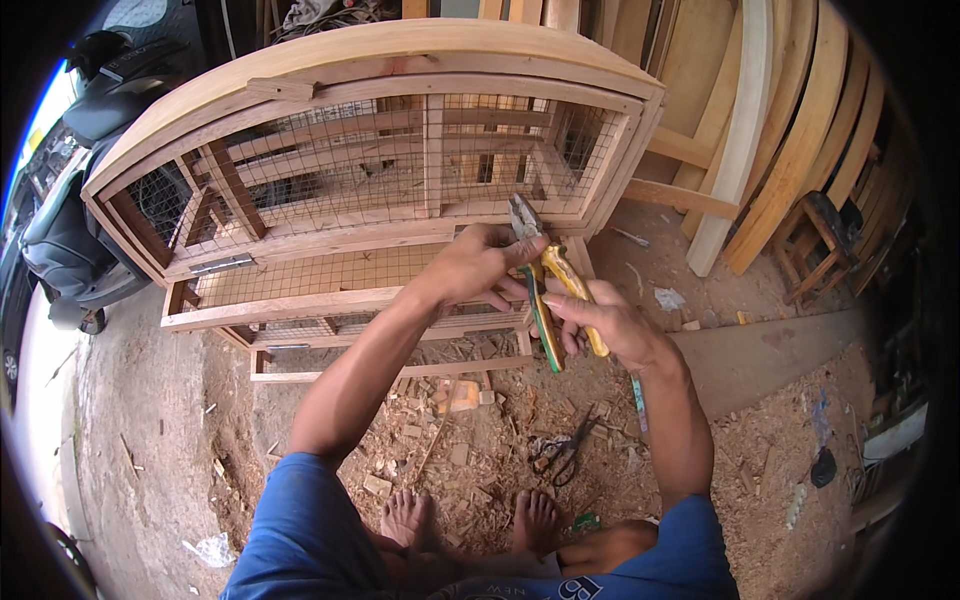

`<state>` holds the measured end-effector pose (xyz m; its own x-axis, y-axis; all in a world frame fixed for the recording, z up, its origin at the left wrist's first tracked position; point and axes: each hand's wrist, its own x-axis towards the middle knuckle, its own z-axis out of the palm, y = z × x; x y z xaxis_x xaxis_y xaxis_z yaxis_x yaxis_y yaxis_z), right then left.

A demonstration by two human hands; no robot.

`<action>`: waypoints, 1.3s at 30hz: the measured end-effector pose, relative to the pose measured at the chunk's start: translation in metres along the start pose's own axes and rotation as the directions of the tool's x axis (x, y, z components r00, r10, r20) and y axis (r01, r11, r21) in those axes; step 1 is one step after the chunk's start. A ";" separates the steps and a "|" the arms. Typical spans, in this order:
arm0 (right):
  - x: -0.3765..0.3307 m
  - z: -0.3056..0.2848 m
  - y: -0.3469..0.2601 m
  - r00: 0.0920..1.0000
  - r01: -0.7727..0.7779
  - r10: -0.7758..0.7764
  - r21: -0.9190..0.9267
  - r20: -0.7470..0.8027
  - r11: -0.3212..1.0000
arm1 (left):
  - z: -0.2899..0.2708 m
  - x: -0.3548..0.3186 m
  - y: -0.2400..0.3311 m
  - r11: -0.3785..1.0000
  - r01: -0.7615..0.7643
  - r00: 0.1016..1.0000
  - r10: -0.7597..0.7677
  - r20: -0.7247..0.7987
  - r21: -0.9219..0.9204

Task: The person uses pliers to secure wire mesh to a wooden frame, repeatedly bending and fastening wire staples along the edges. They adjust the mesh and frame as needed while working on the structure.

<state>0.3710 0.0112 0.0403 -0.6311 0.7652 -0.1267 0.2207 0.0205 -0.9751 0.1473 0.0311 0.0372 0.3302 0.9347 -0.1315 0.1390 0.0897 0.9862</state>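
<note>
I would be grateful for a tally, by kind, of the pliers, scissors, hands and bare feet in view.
Pliers, with yellow and green on the handles: 1
Scissors, lying on the ground: 1
Hands, left hand and right hand: 2
Bare feet, left foot and right foot: 2
Total: 6

The bare left hand is closed on the head end of the steel pliers with yellow-and-green handles, its thumb laid over them near the pivot. The bare right hand is curled about the handle end of the pliers. The bare left forearm is slanted up toward the pliers from their left, the bare right forearm from their right. Two bare feet are planted apart below the pliers.
</note>
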 end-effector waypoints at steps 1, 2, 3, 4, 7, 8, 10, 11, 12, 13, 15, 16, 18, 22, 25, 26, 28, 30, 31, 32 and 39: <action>0.001 -0.001 0.001 1.000 -0.011 0.011 0.013 -0.003 1.000 | 0.000 0.000 0.000 1.000 -0.003 1.000 0.003 0.006 -0.004; 0.001 -0.002 0.001 1.000 -0.016 0.016 0.012 0.012 1.000 | 0.000 0.000 0.001 1.000 0.001 1.000 -0.001 0.006 -0.004; 0.001 -0.004 0.001 0.999 -0.022 0.022 0.011 0.027 1.000 | 0.000 -0.001 0.001 1.000 0.008 1.000 -0.008 0.000 -0.003; 0.001 -0.005 0.001 0.999 -0.045 0.045 0.001 0.024 0.999 | 0.001 -0.001 0.002 1.000 -0.001 1.000 0.001 0.000 0.003; -0.001 -0.007 -0.002 0.999 -0.035 0.036 -0.045 0.032 0.998 | 0.001 -0.002 0.003 1.000 -0.013 1.000 0.013 -0.011 0.011; -0.002 -0.007 -0.003 0.999 -0.024 0.025 -0.059 0.021 0.998 | 0.001 -0.002 0.004 1.000 -0.009 1.000 0.009 -0.007 0.005; -0.003 -0.006 -0.008 1.000 -0.014 0.014 -0.093 0.000 0.996 | 0.001 -0.003 0.005 1.000 -0.001 1.000 0.001 0.001 -0.010; -0.004 -0.006 -0.011 1.000 -0.029 0.029 -0.107 -0.004 0.994 | 0.001 -0.003 0.005 1.000 0.003 1.000 -0.003 0.005 -0.017; -0.004 -0.005 -0.014 0.999 -0.042 0.042 -0.119 -0.004 0.992 | 0.001 -0.003 0.005 1.000 0.007 1.000 -0.007 0.001 -0.022; -0.004 -0.005 -0.017 0.998 -0.056 0.056 -0.132 -0.004 0.990 | 0.001 -0.003 0.004 1.000 0.000 1.000 0.000 0.008 -0.031; -0.004 -0.004 -0.021 0.998 -0.058 0.056 -0.164 -0.021 0.985 | 0.001 -0.003 0.002 0.999 -0.010 1.000 0.010 0.005 -0.044; -0.003 -0.004 -0.023 0.998 -0.062 0.060 -0.176 -0.020 0.982 | 0.001 -0.002 0.002 0.999 -0.014 1.000 0.015 0.011 -0.052; -0.003 -0.003 -0.025 0.997 -0.074 0.071 -0.195 -0.023 0.978 | 0.001 -0.001 0.000 0.998 -0.016 1.000 0.017 0.017 -0.066; -0.002 -0.002 -0.029 0.992 -0.120 0.115 -0.130 -0.044 0.984 | 0.001 -0.001 0.000 0.996 -0.005 1.000 0.006 0.008 -0.090; -0.002 0.000 -0.035 0.982 -0.177 0.171 -0.073 -0.085 0.981 | 0.002 0.001 0.000 0.995 -0.008 0.999 0.012 0.034 -0.099; -0.002 0.000 -0.038 0.977 -0.195 0.186 -0.082 -0.102 0.977 | 0.001 0.002 -0.001 0.994 -0.008 0.999 0.014 0.049 -0.105; -0.001 0.002 -0.043 0.970 -0.232 0.218 -0.134 -0.108 0.963 | -0.001 0.003 -0.001 0.993 -0.029 0.997 0.037 0.070 -0.111; -0.001 0.007 -0.046 0.961 -0.258 0.239 -0.139 -0.139 0.956 | -0.003 0.003 -0.003 0.993 -0.053 0.995 0.062 0.084 -0.104; -0.002 0.010 -0.047 0.958 -0.256 0.234 -0.123 -0.166 0.959 | -0.004 0.002 -0.003 0.992 -0.055 0.994 0.065 0.086 -0.113; -0.002 0.012 -0.048 0.968 -0.213 0.196 -0.095 -0.158 0.972 | -0.004 0.002 -0.003 0.991 -0.056 0.994 0.067 0.089 -0.121; 0.004 0.014 -0.057 0.917 -0.368 0.328 -0.161 -0.228 0.916 | -0.006 -0.003 0.003 0.982 -0.096 0.990 0.111 0.092 -0.161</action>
<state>0.3453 0.0046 0.0927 -0.3369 0.8547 -0.3950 0.5544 -0.1590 -0.8169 0.1409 0.0303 0.0413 0.4282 0.9032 -0.0296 -0.0455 0.0542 0.9975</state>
